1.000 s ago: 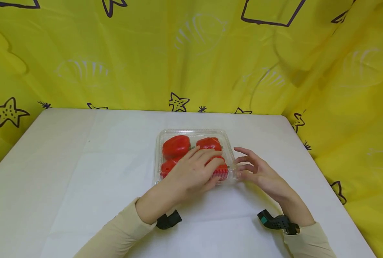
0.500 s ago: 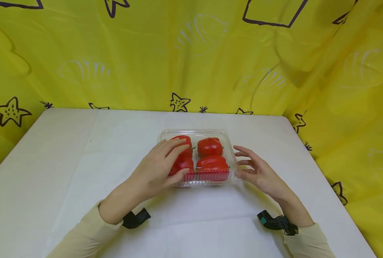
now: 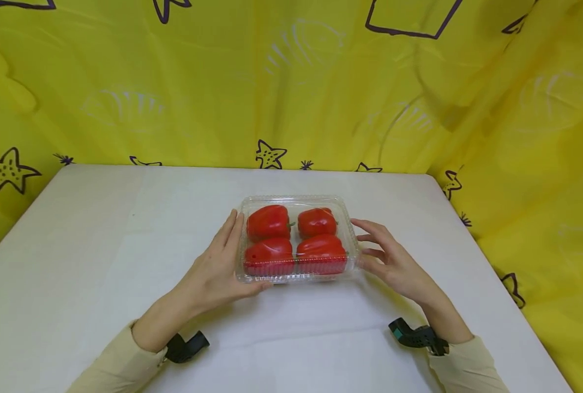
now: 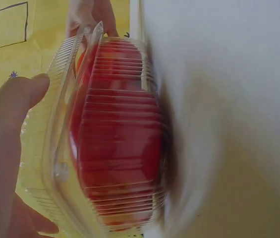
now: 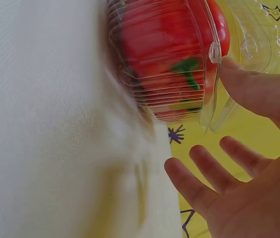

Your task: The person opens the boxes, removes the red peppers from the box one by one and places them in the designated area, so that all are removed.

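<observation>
Several red bell peppers (image 3: 322, 248) lie in a clear plastic clamshell box (image 3: 347, 221) on the white table. My left hand (image 3: 211, 275) lies along the box's left side with straight fingers, its thumb at the front edge. On the right, my right hand (image 3: 394, 262) has spread, lightly bent fingers beside the box. In the right wrist view its thumb (image 5: 256, 91) touches the rim near the corner, and a green stem (image 5: 187, 69) shows through the ribbed wall. A gap stands between the lid's rim (image 4: 55, 134) and the base in the left wrist view.
The white table (image 3: 100, 245) reaches to a yellow curtain (image 3: 198, 98) with starfish and fish drawings at the back and right. A black wrist strap with a camera mount (image 3: 187, 347) sits on the left wrist, another such mount (image 3: 416, 335) on the right.
My left hand has gone from over the peppers to the left side of the box, uncovering the front ones. The right hand stays at the right side; the box has hardly moved.
</observation>
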`<state>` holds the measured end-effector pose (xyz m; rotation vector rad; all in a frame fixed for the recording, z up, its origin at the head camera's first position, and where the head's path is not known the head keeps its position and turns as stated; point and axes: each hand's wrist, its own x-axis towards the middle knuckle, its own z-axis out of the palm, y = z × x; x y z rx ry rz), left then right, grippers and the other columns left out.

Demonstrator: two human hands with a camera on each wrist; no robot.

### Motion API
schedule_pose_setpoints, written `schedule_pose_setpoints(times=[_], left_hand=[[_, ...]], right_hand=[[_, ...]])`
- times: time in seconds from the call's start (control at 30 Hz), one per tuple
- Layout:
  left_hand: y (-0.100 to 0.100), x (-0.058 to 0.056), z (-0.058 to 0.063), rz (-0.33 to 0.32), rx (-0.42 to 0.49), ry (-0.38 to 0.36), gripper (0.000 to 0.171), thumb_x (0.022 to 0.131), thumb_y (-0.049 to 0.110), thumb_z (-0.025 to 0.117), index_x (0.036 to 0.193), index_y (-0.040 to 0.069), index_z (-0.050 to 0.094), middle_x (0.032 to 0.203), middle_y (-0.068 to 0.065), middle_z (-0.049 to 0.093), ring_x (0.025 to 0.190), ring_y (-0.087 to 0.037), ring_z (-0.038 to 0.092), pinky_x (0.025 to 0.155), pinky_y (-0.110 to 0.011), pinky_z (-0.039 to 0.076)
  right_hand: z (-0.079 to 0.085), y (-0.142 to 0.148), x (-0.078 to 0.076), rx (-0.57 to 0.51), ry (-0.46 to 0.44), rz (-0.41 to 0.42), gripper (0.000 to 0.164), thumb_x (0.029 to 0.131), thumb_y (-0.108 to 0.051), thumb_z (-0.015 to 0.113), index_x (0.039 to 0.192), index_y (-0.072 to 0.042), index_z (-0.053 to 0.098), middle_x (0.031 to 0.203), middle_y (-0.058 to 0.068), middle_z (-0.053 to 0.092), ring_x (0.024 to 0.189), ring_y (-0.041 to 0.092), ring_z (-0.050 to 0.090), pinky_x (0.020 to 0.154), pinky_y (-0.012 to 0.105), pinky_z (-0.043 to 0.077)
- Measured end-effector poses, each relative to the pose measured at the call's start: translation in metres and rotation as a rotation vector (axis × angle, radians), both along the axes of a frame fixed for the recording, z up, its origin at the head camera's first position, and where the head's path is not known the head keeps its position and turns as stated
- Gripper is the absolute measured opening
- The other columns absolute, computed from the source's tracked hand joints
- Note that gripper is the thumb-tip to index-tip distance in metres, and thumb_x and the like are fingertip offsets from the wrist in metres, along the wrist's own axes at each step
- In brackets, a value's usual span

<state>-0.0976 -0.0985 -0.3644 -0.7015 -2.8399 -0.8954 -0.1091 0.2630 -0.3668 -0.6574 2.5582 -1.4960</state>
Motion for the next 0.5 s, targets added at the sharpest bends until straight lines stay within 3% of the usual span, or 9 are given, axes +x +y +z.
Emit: schedule_pose_setpoints(times=[0.13,0.27,0.5], left_hand=[[0.002,0.001,-0.006,0.036,0.064,-0.112,0.131,0.072,0.056,0.082,0.159,0.003,0.0,0.167,-0.016,0.005,0.152,-0.037,0.02,0.11,-0.054,0.041],[0.004,0.001,-0.01,0.065,0.13,-0.163,0.134,0.071,0.054,0.084,0.159,0.006,-0.005,0.168,-0.015,0.003,0.153,-0.035,0.017,0.112,-0.055,0.039],[0.005,0.001,-0.016,0.048,0.206,-0.253,0.131,0.074,0.056,0.081,0.16,0.014,-0.008,0.168,-0.007,-0.002,0.155,-0.03,0.011,0.117,-0.055,0.033]], right_hand=[[0.0,-0.003,-0.001,0.043,0.064,-0.005,0.077,0.088,0.001,0.069,0.154,-0.019,0.035,0.159,0.005,0.028,0.133,0.02,0.041,0.105,0.02,0.047],[0.0,-0.003,-0.001,0.053,0.12,0.014,0.076,0.087,0.004,0.069,0.153,-0.014,0.035,0.162,0.004,0.023,0.141,0.013,0.034,0.107,0.02,0.044],[-0.002,-0.004,-0.001,0.037,0.144,0.079,0.069,0.089,0.01,0.062,0.152,-0.007,0.038,0.165,0.006,0.02,0.149,0.007,0.023,0.113,0.018,0.036]])
